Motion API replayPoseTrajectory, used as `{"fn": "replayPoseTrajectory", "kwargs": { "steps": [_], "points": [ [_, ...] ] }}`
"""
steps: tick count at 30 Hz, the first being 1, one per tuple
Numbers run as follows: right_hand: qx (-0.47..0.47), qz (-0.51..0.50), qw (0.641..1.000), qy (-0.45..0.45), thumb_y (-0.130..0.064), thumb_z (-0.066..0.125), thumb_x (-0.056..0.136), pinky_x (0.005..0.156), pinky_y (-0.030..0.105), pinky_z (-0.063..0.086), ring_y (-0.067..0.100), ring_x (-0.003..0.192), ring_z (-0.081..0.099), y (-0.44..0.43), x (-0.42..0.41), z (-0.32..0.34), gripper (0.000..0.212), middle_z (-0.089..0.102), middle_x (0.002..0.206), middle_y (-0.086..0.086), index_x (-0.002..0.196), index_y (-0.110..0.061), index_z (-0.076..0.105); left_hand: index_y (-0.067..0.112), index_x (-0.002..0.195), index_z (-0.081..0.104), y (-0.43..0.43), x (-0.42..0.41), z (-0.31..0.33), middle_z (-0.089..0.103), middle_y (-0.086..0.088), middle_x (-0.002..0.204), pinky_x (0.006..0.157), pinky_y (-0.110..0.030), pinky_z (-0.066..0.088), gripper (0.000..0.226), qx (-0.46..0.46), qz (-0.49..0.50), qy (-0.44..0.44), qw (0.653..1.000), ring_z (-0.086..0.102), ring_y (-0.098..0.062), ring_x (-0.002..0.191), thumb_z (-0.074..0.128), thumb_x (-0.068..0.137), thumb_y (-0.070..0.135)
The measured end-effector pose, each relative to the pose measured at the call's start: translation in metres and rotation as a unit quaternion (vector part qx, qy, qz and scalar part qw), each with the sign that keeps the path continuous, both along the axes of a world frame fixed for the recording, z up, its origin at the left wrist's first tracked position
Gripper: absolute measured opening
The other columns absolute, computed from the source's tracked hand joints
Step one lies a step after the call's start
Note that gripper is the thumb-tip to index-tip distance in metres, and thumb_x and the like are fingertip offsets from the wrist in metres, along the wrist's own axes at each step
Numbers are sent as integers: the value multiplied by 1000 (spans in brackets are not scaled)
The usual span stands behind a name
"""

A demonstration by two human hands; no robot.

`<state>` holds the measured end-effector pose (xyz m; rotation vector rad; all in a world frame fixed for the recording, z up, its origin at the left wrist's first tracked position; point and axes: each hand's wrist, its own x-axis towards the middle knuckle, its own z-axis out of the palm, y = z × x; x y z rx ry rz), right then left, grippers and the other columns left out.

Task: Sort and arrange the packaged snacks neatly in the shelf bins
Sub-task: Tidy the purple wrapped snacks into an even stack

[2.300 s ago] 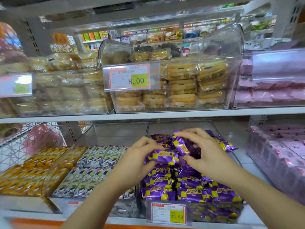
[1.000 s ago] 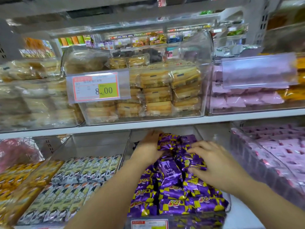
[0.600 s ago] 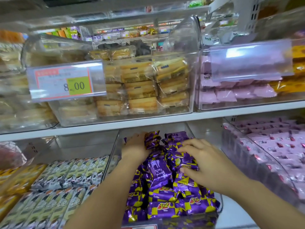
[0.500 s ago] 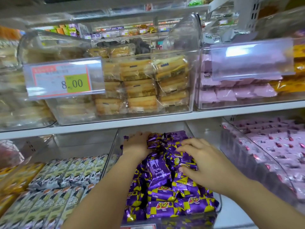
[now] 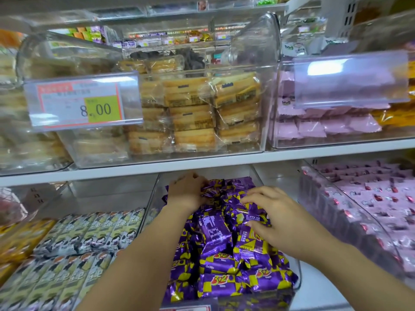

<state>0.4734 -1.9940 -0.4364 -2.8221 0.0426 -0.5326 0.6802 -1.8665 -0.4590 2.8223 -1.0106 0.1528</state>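
Purple packets (image 5: 226, 263) heaped in middle bin (image 5: 296, 269), lower shelf. Left hand (image 5: 186, 193) at back, fingers curled on wrapper. Right hand (image 5: 277, 221) pinches packet nearer front. Flipped packet (image 5: 213, 231) between hands, long axis front-to-back.

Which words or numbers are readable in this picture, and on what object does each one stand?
"8.00": price tag on the upper clear bin.
"3+2": purple packets on the lower shelf.
Smaller print on the price tag: too blurred to read.
Print on the grey packets: too blurred to read.
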Motion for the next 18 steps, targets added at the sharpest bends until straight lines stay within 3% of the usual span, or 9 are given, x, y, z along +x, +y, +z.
{"fn": "replayPoseTrajectory", "kwargs": {
  "steps": [3,8,11,13,16,18],
  "points": [
    [0,-5,1000,1,-27,57,90,102,21,33,4,125,33,-2,2,-1,41,43,132,-19,130,-34,49,34,131,50,7,-6,7,42,3,136,104,-37,35,52,-35,-12,38,999,40,-22,128,67,83,43],
    [6,-19,1000,1,-18,59,89,102,31,36,11,124,39,-4,5,-4,39,49,129,-15,126,-30,55,22,121,62,24,-30,34,61,4,121,88,-20,39,30,-104,-116,141,978,55,-12,111,61,91,30],
    [-4,-22,1000,6,-14,60,87,103,36,35,16,122,43,-3,6,-4,40,52,128,-12,124,-28,58,28,119,61,45,-50,55,60,15,116,95,-14,39,30,-81,-185,288,936,55,-1,107,62,91,17],
    [-7,-20,1000,7,-12,60,86,102,37,36,17,121,44,-2,6,-3,41,52,129,-10,124,-26,58,41,120,56,57,-58,60,57,12,129,108,-22,36,45,-8,-197,368,909,51,-4,120,64,88,10],
    [-8,-24,1000,11,-11,57,88,101,35,37,16,121,41,0,4,-3,42,50,131,-10,126,-26,56,70,108,46,62,-66,58,53,3,136,109,-44,37,64,105,-216,312,919,47,-26,128,66,78,18],
    [-8,-21,1000,14,-11,56,89,101,31,36,15,121,39,1,2,-2,41,49,133,-9,127,-27,55,71,117,40,59,-72,54,47,4,139,106,-46,39,72,140,-217,263,929,46,-29,128,67,77,18]
  ]
}}
